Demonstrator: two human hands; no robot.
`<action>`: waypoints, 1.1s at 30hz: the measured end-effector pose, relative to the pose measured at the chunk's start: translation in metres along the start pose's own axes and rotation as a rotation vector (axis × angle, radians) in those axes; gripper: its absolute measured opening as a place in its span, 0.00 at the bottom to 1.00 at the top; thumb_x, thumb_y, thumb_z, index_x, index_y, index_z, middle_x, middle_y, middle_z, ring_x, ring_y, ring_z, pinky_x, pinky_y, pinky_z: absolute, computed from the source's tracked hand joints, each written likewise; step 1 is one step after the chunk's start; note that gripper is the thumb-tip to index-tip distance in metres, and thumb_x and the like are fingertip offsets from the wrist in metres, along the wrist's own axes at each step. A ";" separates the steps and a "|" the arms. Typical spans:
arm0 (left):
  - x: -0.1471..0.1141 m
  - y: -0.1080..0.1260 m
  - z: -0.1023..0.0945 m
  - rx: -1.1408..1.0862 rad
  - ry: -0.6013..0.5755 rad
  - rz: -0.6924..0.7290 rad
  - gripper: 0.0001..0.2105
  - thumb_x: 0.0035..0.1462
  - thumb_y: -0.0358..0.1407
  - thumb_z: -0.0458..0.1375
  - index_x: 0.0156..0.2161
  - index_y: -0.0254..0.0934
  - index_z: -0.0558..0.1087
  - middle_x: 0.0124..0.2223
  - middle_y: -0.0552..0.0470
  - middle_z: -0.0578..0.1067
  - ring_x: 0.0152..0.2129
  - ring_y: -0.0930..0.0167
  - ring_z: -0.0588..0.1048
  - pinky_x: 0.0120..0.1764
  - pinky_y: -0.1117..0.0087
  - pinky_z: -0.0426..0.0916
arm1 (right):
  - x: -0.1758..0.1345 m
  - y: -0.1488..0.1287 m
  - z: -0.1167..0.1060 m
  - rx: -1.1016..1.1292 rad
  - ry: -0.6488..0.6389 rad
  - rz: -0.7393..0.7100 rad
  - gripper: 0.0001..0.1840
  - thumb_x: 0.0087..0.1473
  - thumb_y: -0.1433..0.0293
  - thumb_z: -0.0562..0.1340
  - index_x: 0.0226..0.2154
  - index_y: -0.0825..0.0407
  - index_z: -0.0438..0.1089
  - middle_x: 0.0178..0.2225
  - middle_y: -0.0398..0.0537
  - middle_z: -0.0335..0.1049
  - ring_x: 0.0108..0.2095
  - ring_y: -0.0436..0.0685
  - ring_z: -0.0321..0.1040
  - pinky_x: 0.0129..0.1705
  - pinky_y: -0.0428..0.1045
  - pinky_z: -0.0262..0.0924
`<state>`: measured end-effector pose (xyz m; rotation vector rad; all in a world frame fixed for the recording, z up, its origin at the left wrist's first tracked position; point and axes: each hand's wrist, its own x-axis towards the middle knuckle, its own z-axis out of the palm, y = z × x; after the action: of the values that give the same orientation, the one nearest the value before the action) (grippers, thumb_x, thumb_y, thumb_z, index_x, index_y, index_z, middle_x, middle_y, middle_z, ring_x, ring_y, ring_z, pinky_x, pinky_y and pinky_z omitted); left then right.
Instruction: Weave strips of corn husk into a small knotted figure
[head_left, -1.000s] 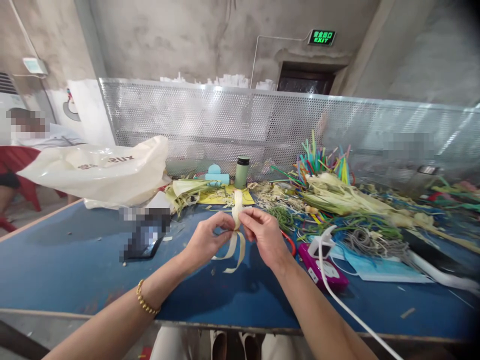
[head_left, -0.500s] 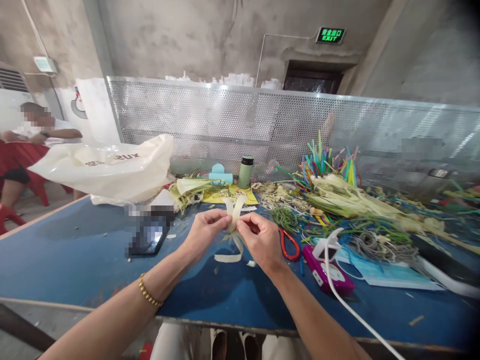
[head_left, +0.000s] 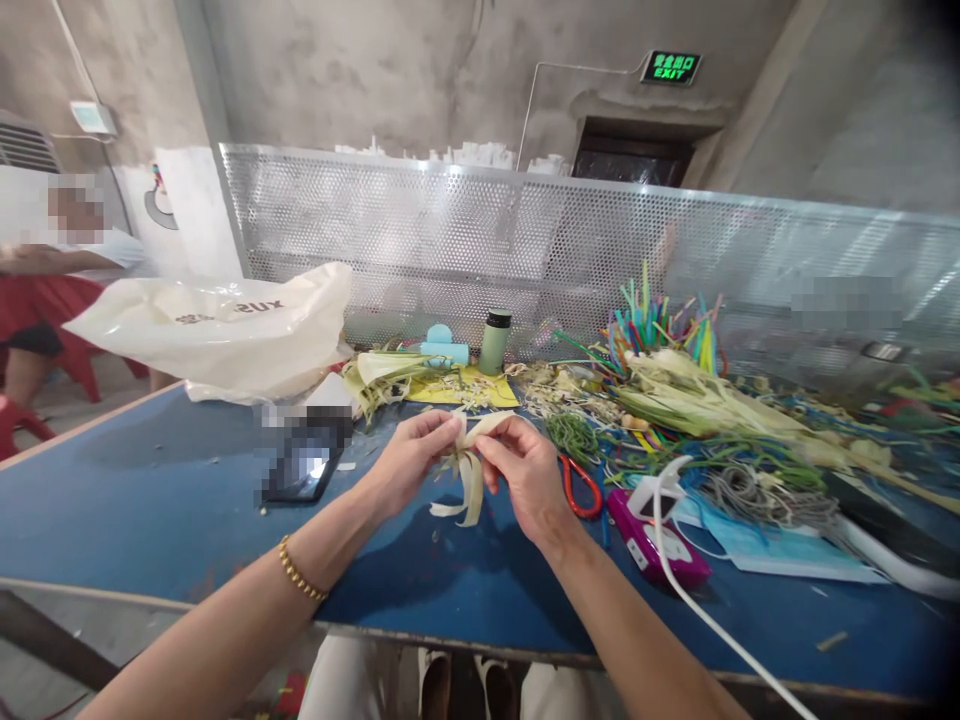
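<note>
Pale corn husk strips (head_left: 471, 480) are held above the blue table, with two ends curling down below my fingers. My left hand (head_left: 411, 455) pinches the piece at its left side, thumb against fingers. On the other side, my right hand (head_left: 525, 470) is closed on a strip that runs across toward the left fingertips. The spot where the strips meet is partly covered by my fingers. Just right of my right hand lie red-handled scissors (head_left: 581, 490), their blades not visible.
A phone (head_left: 304, 460) and a large cream plastic bag (head_left: 225, 320) are on the left. Behind stand a green bottle (head_left: 495, 345) and yellow paper (head_left: 487, 388). Rightward lie husks (head_left: 697, 395), gray cord (head_left: 772, 495), a purple power strip (head_left: 652, 535) and a white cable (head_left: 697, 610).
The upright strip between my hands is now folded over to the right, and my right fingers hold it. The hanging ends have shifted; one now drops straight down.
</note>
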<state>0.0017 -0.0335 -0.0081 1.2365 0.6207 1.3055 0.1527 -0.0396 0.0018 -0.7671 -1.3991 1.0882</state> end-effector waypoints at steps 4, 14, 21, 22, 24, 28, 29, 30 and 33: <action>-0.002 0.001 0.001 0.059 -0.130 -0.090 0.13 0.53 0.43 0.62 0.34 0.32 0.76 0.31 0.47 0.76 0.28 0.70 0.72 0.35 0.70 0.64 | 0.001 0.002 -0.003 -0.055 0.136 -0.038 0.11 0.48 0.64 0.65 0.27 0.51 0.64 0.15 0.37 0.62 0.14 0.46 0.56 0.16 0.44 0.51; 0.002 -0.003 -0.001 0.175 -0.026 -0.011 0.13 0.48 0.43 0.66 0.28 0.32 0.76 0.24 0.52 0.71 0.22 0.75 0.66 0.29 0.73 0.60 | 0.000 0.000 -0.009 -0.206 0.089 -0.171 0.09 0.50 0.65 0.64 0.31 0.53 0.68 0.28 0.47 0.72 0.28 0.52 0.69 0.30 0.46 0.64; 0.001 -0.002 -0.002 0.179 0.012 -0.016 0.15 0.48 0.44 0.65 0.24 0.32 0.74 0.22 0.53 0.69 0.20 0.76 0.63 0.26 0.74 0.58 | 0.002 -0.003 -0.012 -0.136 0.006 -0.142 0.07 0.52 0.66 0.64 0.33 0.52 0.71 0.28 0.43 0.71 0.25 0.48 0.65 0.28 0.44 0.61; 0.001 -0.002 -0.002 0.176 0.017 -0.018 0.15 0.48 0.44 0.65 0.25 0.32 0.74 0.22 0.53 0.69 0.20 0.76 0.63 0.26 0.74 0.58 | 0.002 -0.003 -0.012 -0.138 -0.007 -0.134 0.08 0.51 0.65 0.64 0.34 0.52 0.71 0.29 0.43 0.72 0.25 0.48 0.65 0.28 0.44 0.61; 0.001 -0.002 -0.001 0.181 0.030 -0.021 0.15 0.48 0.44 0.65 0.26 0.32 0.75 0.23 0.53 0.70 0.20 0.76 0.63 0.26 0.74 0.58 | 0.003 -0.003 -0.013 -0.163 -0.026 -0.131 0.09 0.51 0.65 0.65 0.34 0.53 0.73 0.31 0.45 0.73 0.27 0.50 0.66 0.30 0.45 0.62; -0.001 0.000 0.000 0.221 -0.017 -0.060 0.14 0.47 0.44 0.66 0.26 0.32 0.75 0.23 0.53 0.70 0.19 0.77 0.63 0.24 0.75 0.56 | 0.005 -0.004 -0.016 -0.233 0.011 -0.156 0.09 0.49 0.64 0.66 0.30 0.53 0.74 0.28 0.45 0.72 0.27 0.51 0.66 0.31 0.46 0.62; -0.002 0.001 0.000 0.219 -0.052 -0.073 0.14 0.47 0.43 0.66 0.26 0.32 0.75 0.23 0.54 0.69 0.19 0.77 0.62 0.23 0.76 0.56 | 0.005 -0.005 -0.017 -0.236 0.013 -0.153 0.09 0.49 0.64 0.66 0.30 0.53 0.74 0.27 0.45 0.71 0.27 0.51 0.65 0.30 0.46 0.61; -0.003 0.002 -0.001 0.209 -0.093 -0.085 0.14 0.47 0.43 0.66 0.25 0.32 0.74 0.22 0.54 0.69 0.19 0.78 0.61 0.23 0.76 0.55 | 0.004 -0.006 -0.017 -0.229 0.004 -0.148 0.08 0.49 0.65 0.66 0.29 0.53 0.74 0.27 0.44 0.71 0.26 0.50 0.64 0.30 0.45 0.61; -0.006 0.004 -0.003 0.153 -0.213 -0.125 0.14 0.47 0.42 0.66 0.25 0.32 0.74 0.23 0.53 0.68 0.19 0.77 0.62 0.23 0.75 0.56 | 0.002 -0.009 -0.014 -0.164 -0.056 -0.133 0.06 0.49 0.66 0.66 0.28 0.52 0.73 0.28 0.44 0.71 0.29 0.51 0.65 0.33 0.45 0.61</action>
<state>-0.0038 -0.0385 -0.0070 1.4173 0.6421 1.0215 0.1678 -0.0382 0.0095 -0.7540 -1.5787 0.9056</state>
